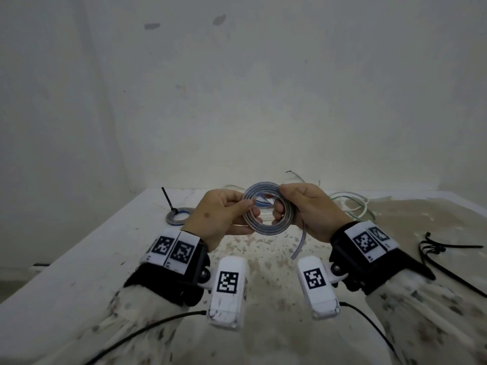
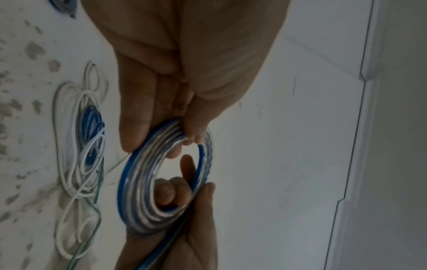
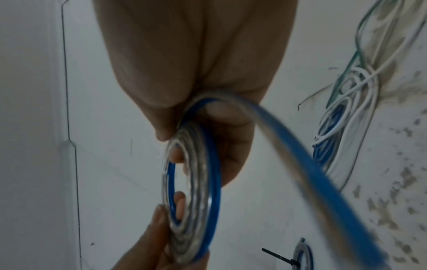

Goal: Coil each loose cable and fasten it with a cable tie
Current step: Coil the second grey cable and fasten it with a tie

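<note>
A flat blue-and-silver cable, wound into a coil [image 1: 266, 229], is held upright above the table between both hands. My left hand [image 1: 250, 209] pinches the coil's left side, thumb in front and fingers behind. My right hand [image 1: 287, 196] grips the right side, its fingers curled through the ring. The cable's loose end [image 1: 297, 246] hangs down below the right hand. The left wrist view shows the left hand [image 2: 184, 135] pinching the coil [image 2: 134, 191]. In the right wrist view the right hand [image 3: 184, 127] grips the coil [image 3: 201, 210], and the loose end [image 3: 300, 164] sweeps past the camera.
On the speckled table [image 1: 263, 272], a tied coil [image 1: 178, 216] with a black cable tie [image 1: 167, 198] standing up lies at the left. Loose white, green and blue cables [image 1: 350, 204] sprawl at the back right. Several black cable ties [image 1: 442, 254] lie at the right. A wall stands close behind.
</note>
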